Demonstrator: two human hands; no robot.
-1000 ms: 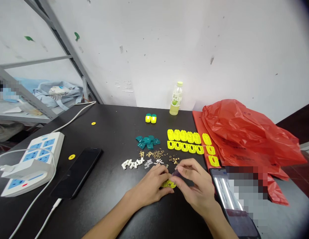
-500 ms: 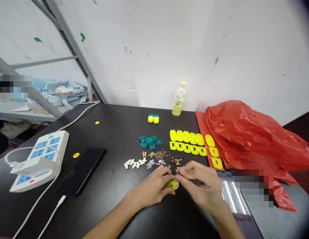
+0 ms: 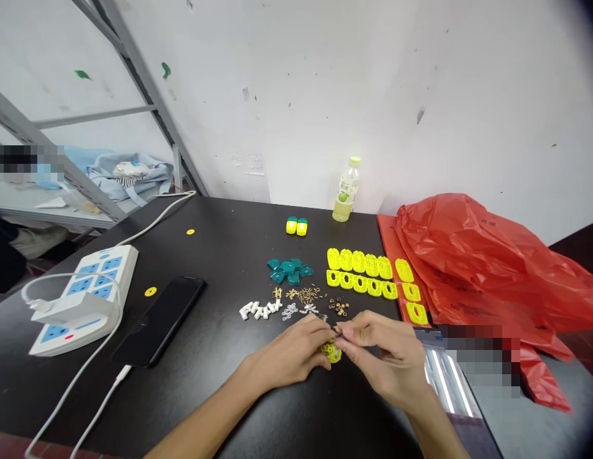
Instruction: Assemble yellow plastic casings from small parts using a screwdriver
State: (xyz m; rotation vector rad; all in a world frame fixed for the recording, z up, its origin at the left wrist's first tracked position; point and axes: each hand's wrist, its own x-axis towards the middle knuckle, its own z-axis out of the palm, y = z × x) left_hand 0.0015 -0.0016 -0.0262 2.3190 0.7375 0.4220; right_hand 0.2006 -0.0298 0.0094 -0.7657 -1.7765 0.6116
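Observation:
My left hand grips a small yellow plastic part at its fingertips, low on the black table. My right hand meets it from the other side, its thumb and forefinger pinching a tiny dark piece just above the yellow part. Close in front of my hands lie small brass pieces, translucent rings and white clips. Beyond them are teal pieces and neat rows of yellow plates.
A power strip and a black phone with a white cable lie to the left. A plastic bottle stands by the wall. A red plastic bag and a shiny packet lie to the right.
The whole view has drifted slightly, so the table contents sit further right. My hands have drawn closer, and the right fingers now pinch the dark piece against the top of the yellow part.

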